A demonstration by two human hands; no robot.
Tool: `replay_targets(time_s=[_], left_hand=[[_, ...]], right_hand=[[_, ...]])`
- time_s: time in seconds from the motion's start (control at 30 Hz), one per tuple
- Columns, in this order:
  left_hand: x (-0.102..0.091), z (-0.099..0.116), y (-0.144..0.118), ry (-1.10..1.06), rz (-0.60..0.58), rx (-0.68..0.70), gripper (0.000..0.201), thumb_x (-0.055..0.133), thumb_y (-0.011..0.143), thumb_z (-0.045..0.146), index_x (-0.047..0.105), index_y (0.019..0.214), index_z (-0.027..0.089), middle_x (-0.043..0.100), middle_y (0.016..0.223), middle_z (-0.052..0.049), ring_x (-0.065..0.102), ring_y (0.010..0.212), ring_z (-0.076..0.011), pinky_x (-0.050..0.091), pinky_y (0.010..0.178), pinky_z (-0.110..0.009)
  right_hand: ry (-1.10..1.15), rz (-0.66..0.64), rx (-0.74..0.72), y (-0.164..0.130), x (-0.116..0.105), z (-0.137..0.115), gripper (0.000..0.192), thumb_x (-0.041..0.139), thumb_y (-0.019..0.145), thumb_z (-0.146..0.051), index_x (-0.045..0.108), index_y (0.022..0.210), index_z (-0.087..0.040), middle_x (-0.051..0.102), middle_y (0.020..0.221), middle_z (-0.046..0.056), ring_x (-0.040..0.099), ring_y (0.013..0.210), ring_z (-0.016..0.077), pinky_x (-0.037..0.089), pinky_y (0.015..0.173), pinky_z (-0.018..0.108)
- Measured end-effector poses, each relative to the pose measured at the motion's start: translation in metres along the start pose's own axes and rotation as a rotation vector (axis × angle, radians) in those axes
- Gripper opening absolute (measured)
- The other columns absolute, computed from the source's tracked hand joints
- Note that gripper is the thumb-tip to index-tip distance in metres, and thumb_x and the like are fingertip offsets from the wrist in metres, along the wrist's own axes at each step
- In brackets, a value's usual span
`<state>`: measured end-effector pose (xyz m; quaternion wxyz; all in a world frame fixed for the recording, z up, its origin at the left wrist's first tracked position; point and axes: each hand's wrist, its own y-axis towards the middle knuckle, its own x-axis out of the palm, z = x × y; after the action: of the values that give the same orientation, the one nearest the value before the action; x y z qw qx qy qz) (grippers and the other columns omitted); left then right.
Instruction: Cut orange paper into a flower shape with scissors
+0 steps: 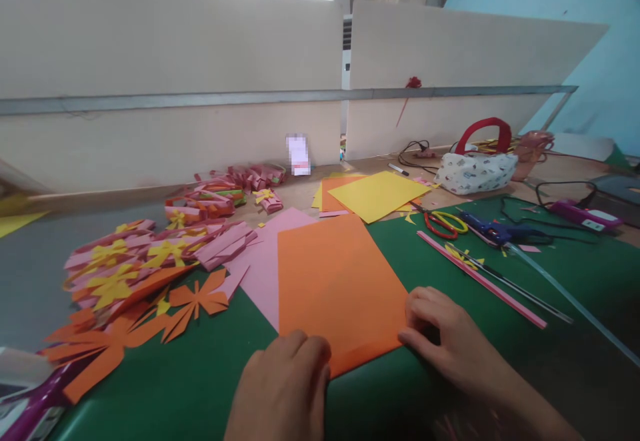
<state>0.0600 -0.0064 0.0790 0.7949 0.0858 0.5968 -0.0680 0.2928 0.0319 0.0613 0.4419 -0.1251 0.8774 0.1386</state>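
An orange sheet of paper [340, 281] lies in front of me, its near edge turned slightly askew. At its lower left corner, my left hand [285, 381] has its fingers closed on the paper, with the thumb mostly hidden. My right hand [440, 327] pinches the right edge near the lower corner between thumb and curled fingers. Beneath the orange sheet, pink paper [263, 261] sticks out to the left. Cut orange paper flowers [197, 301] rest left of my left hand.
Pink paper pieces with yellow flowers [113, 281] are heaped at left. Yellow sheets [377, 195] lie behind the orange one. To the right are scissors [443, 223], a blue glue gun [495, 231], a pink strip [480, 279] and a white pouch [475, 173]. A green mat [200, 387] covers the table.
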Motion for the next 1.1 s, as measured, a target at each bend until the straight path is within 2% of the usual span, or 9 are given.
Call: replay_targets(time_s=[0.1,0.2,0.3,0.37,0.43,0.6,0.87,1.1], left_hand=[[0.004,0.013,0.004,0.107,-0.009,0.064,0.021,0.042,0.085,0.023,0.060,0.074,0.023,0.062,0.076,-0.004,0.058,0.067,-0.0211,0.039,0.057,-0.032],[0.015,0.025,0.006,0.094,0.016,0.099,0.021,0.043,0.086,0.025,0.059,0.073,0.022,0.061,0.076,-0.004,0.058,0.068,-0.0211,0.040,0.058,-0.032],[0.026,0.030,0.007,0.044,0.080,0.062,0.024,0.042,0.089,0.024,0.056,0.070,0.021,0.060,0.075,-0.003,0.059,0.072,-0.0196,0.040,0.059,-0.030],[0.030,0.029,0.006,0.002,0.098,0.040,0.023,0.042,0.089,0.024,0.054,0.069,0.021,0.060,0.074,-0.002,0.059,0.074,-0.0186,0.040,0.059,-0.028],[0.029,0.027,0.007,-0.030,0.078,0.047,0.022,0.044,0.089,0.025,0.054,0.069,0.021,0.061,0.074,-0.002,0.059,0.074,-0.0180,0.039,0.059,-0.027],[0.023,0.027,0.012,-0.048,0.039,0.013,0.024,0.045,0.088,0.027,0.053,0.066,0.022,0.062,0.071,0.000,0.059,0.071,-0.0166,0.035,0.056,-0.026],[0.009,0.031,0.023,-0.035,-0.129,-0.071,0.023,0.045,0.086,0.024,0.051,0.064,0.021,0.063,0.069,0.000,0.058,0.065,-0.0161,0.032,0.054,-0.025],[0.009,0.031,0.027,-0.017,-0.150,-0.057,0.022,0.045,0.085,0.025,0.052,0.065,0.021,0.064,0.070,-0.001,0.058,0.064,-0.0162,0.030,0.053,-0.024]], right_hand=[[-0.005,0.007,-0.008,-0.001,0.000,0.000,0.027,0.053,0.084,-0.015,0.038,0.063,-0.020,0.049,0.070,0.000,0.047,0.070,0.0165,0.034,0.063,0.029],[-0.001,0.008,-0.010,-0.003,-0.002,0.000,0.024,0.054,0.085,-0.015,0.042,0.065,-0.019,0.051,0.073,0.000,0.048,0.072,0.0167,0.035,0.063,0.029],[-0.019,-0.014,-0.076,-0.007,-0.003,-0.001,0.011,0.053,0.087,-0.014,0.053,0.079,-0.020,0.057,0.082,0.001,0.050,0.081,0.0178,0.036,0.069,0.030],[-0.078,-0.031,-0.139,-0.010,-0.003,-0.002,0.010,0.052,0.089,-0.015,0.055,0.082,-0.022,0.058,0.086,0.001,0.050,0.082,0.0182,0.035,0.070,0.032],[-0.117,-0.042,-0.157,-0.012,-0.001,-0.004,0.015,0.051,0.090,-0.017,0.053,0.076,-0.020,0.056,0.084,0.001,0.049,0.080,0.0177,0.034,0.068,0.031],[-0.052,-0.066,-0.063,-0.008,0.002,-0.008,0.021,0.046,0.093,-0.022,0.047,0.072,-0.019,0.052,0.081,0.001,0.047,0.077,0.0169,0.035,0.065,0.030],[-0.144,-0.021,0.008,-0.004,0.011,-0.006,0.022,0.047,0.091,-0.024,0.043,0.070,-0.020,0.048,0.079,0.002,0.045,0.074,0.0185,0.033,0.062,0.031],[-0.215,-0.005,0.007,-0.005,0.015,-0.005,0.022,0.050,0.090,-0.025,0.043,0.069,-0.020,0.049,0.079,0.003,0.045,0.074,0.0197,0.032,0.062,0.031]])
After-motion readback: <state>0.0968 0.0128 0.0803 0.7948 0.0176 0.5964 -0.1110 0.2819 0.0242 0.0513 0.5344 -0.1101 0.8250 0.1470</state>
